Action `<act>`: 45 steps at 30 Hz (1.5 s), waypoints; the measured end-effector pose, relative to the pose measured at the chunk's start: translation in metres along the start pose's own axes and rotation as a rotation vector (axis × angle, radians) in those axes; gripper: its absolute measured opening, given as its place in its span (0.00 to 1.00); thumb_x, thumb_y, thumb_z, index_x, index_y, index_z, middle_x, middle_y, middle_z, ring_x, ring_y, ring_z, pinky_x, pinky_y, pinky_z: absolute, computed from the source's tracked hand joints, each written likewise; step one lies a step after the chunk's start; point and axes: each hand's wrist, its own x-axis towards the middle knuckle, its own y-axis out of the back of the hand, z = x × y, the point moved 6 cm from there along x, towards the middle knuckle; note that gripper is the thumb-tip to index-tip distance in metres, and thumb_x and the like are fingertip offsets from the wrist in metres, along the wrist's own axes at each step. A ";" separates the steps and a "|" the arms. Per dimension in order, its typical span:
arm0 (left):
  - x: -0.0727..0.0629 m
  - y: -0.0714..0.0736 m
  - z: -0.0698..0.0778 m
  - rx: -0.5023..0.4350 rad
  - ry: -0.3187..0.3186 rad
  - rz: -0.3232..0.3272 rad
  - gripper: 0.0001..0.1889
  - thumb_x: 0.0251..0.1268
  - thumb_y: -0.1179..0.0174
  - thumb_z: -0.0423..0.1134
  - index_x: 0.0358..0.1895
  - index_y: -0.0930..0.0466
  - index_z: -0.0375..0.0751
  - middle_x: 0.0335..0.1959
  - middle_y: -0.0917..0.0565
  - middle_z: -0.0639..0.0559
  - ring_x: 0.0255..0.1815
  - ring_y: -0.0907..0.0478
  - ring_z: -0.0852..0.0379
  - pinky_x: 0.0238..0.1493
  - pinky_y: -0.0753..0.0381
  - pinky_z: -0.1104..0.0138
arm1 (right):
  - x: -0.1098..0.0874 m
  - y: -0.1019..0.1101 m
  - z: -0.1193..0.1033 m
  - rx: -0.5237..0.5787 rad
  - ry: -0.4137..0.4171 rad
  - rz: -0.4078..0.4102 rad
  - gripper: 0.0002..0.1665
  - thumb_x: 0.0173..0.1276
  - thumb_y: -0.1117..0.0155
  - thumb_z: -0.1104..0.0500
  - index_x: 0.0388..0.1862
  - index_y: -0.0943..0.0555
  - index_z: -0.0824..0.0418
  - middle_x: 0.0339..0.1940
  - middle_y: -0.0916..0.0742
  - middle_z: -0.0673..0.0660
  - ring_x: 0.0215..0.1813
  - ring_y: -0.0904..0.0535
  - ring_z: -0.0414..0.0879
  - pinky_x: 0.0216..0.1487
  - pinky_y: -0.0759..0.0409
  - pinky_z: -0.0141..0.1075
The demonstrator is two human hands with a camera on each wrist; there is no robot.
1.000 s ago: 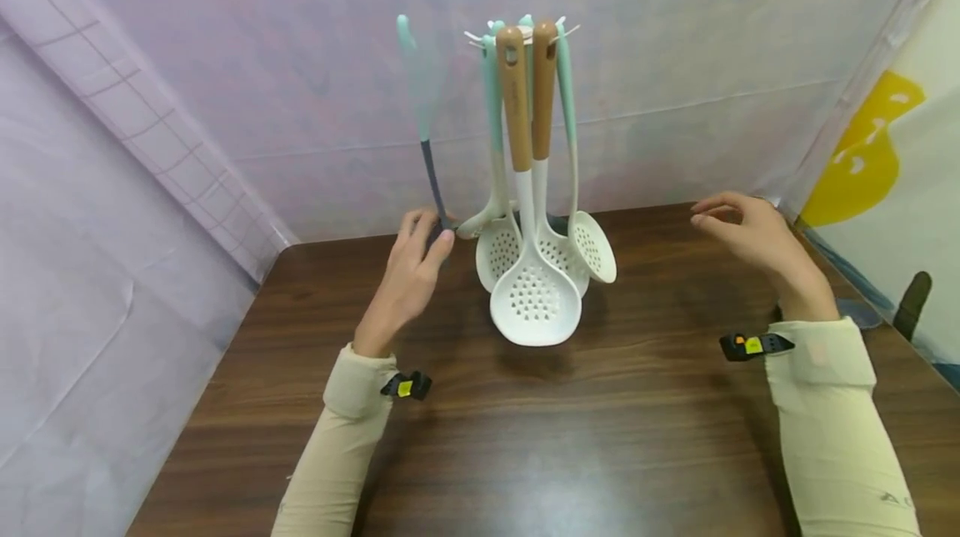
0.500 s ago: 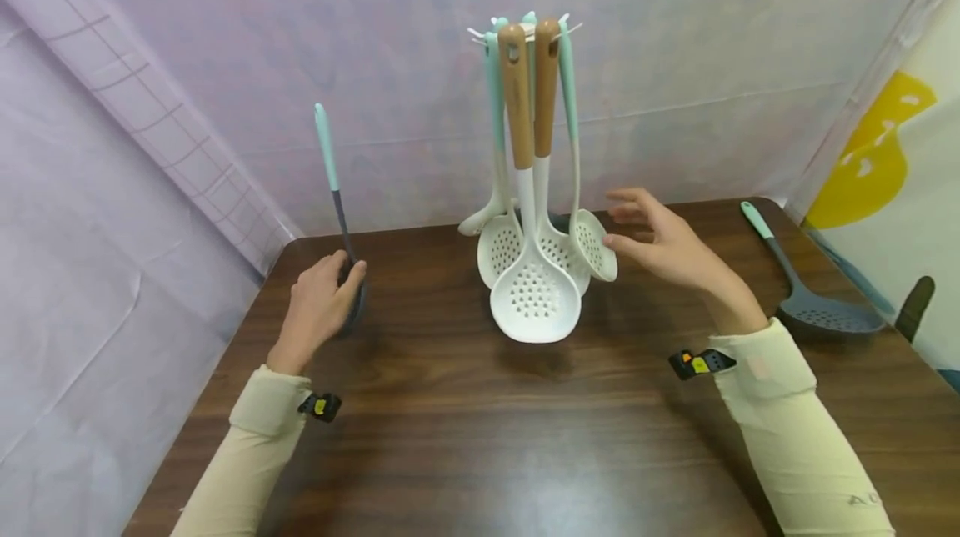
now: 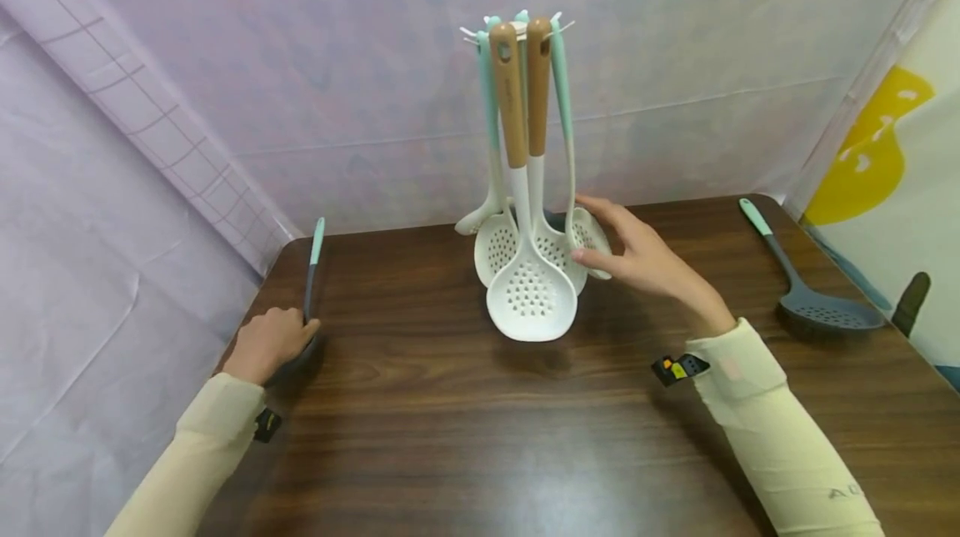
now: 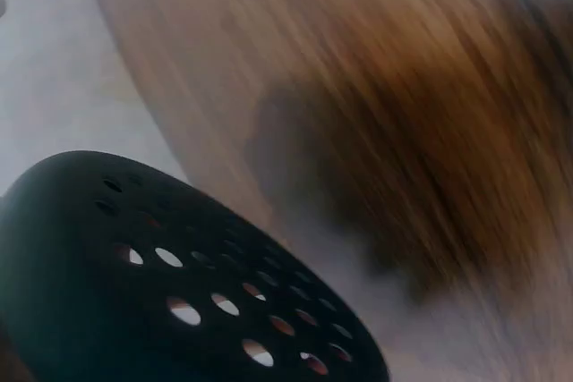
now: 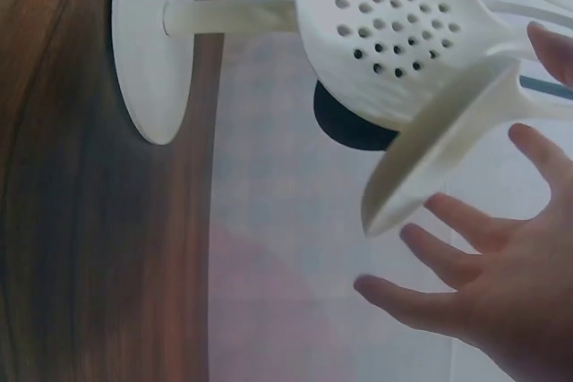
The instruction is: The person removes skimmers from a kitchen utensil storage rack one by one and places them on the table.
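Note:
On the left of the table, my left hand (image 3: pixel 266 345) grips a dark grey skimmer with a mint handle (image 3: pixel 317 243) near its neck. Its perforated head (image 4: pixel 197 284) fills the lower left of the left wrist view. My right hand (image 3: pixel 645 253) is at the rack, thumb and fingers spread around a white skimmer (image 3: pixel 589 230) with a mint handle. In the right wrist view the fingers are extended beside that skimmer's tilted head (image 5: pixel 439 145). More utensils hang there, among them a white skimmer with a brown handle (image 3: pixel 532 303) in front.
The utensil rack has a hooked white top (image 3: pixel 520 26) and a round white base (image 5: pixel 148 51). A second grey skimmer (image 3: pixel 828 309) with a mint handle lies at the table's right edge. A pale cloth wall (image 3: pixel 675 45) stands behind the brown wooden table (image 3: pixel 480 429).
My left hand has carried the grey skimmer away from the rack, left and nearer, its handle tipping lower. My right hand has moved left from the right side to the white skimmer.

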 end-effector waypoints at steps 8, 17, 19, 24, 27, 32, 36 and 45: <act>0.013 -0.006 -0.005 0.090 0.004 -0.099 0.27 0.77 0.50 0.51 0.46 0.18 0.24 0.48 0.17 0.20 0.46 0.19 0.20 0.41 0.19 0.35 | 0.001 -0.005 -0.003 -0.040 0.038 0.017 0.45 0.69 0.29 0.57 0.82 0.37 0.54 0.75 0.26 0.65 0.71 0.27 0.61 0.67 0.29 0.61; 0.022 -0.007 -0.007 0.140 0.031 -0.161 0.28 0.77 0.50 0.52 0.53 0.19 0.24 0.55 0.19 0.20 0.51 0.20 0.20 0.46 0.19 0.35 | 0.000 -0.005 -0.006 -0.034 0.039 0.026 0.45 0.68 0.29 0.58 0.81 0.36 0.56 0.71 0.24 0.65 0.66 0.25 0.60 0.63 0.27 0.59; 0.024 -0.007 -0.008 0.147 0.049 -0.170 0.29 0.77 0.50 0.52 0.56 0.20 0.23 0.56 0.20 0.20 0.53 0.20 0.20 0.48 0.19 0.35 | 0.001 -0.006 -0.005 -0.029 0.038 0.029 0.44 0.68 0.28 0.58 0.80 0.34 0.56 0.70 0.23 0.65 0.65 0.25 0.60 0.63 0.26 0.59; 0.025 -0.007 -0.012 0.152 0.085 -0.181 0.30 0.77 0.50 0.52 0.59 0.22 0.22 0.59 0.21 0.20 0.57 0.22 0.20 0.53 0.21 0.35 | 0.002 -0.006 -0.004 -0.030 0.039 0.037 0.41 0.67 0.27 0.57 0.78 0.31 0.56 0.69 0.22 0.65 0.65 0.25 0.59 0.61 0.26 0.58; 0.026 -0.006 -0.011 0.153 0.082 -0.177 0.30 0.77 0.50 0.51 0.60 0.23 0.22 0.58 0.21 0.20 0.56 0.22 0.20 0.54 0.21 0.35 | 0.002 -0.005 -0.004 -0.049 0.041 0.049 0.40 0.67 0.27 0.55 0.76 0.29 0.56 0.68 0.21 0.65 0.64 0.25 0.59 0.59 0.25 0.56; 0.026 -0.005 -0.011 0.156 0.077 -0.169 0.32 0.76 0.49 0.52 0.63 0.27 0.21 0.59 0.22 0.19 0.58 0.23 0.20 0.55 0.23 0.35 | 0.001 -0.004 -0.002 -0.062 0.009 0.059 0.39 0.65 0.26 0.53 0.75 0.27 0.55 0.66 0.21 0.64 0.61 0.24 0.58 0.55 0.23 0.57; 0.027 -0.008 -0.013 0.160 0.070 -0.185 0.33 0.75 0.49 0.53 0.64 0.29 0.20 0.60 0.24 0.18 0.59 0.24 0.20 0.56 0.24 0.35 | 0.000 -0.005 -0.002 -0.049 -0.023 0.058 0.39 0.65 0.25 0.53 0.74 0.26 0.53 0.65 0.21 0.63 0.59 0.23 0.57 0.55 0.21 0.57; 0.031 -0.003 -0.012 0.162 0.051 -0.202 0.33 0.75 0.50 0.52 0.62 0.28 0.20 0.60 0.24 0.18 0.59 0.25 0.19 0.56 0.25 0.34 | 0.002 -0.004 -0.003 -0.040 -0.018 0.053 0.37 0.66 0.24 0.53 0.73 0.25 0.53 0.63 0.19 0.62 0.57 0.21 0.57 0.53 0.17 0.55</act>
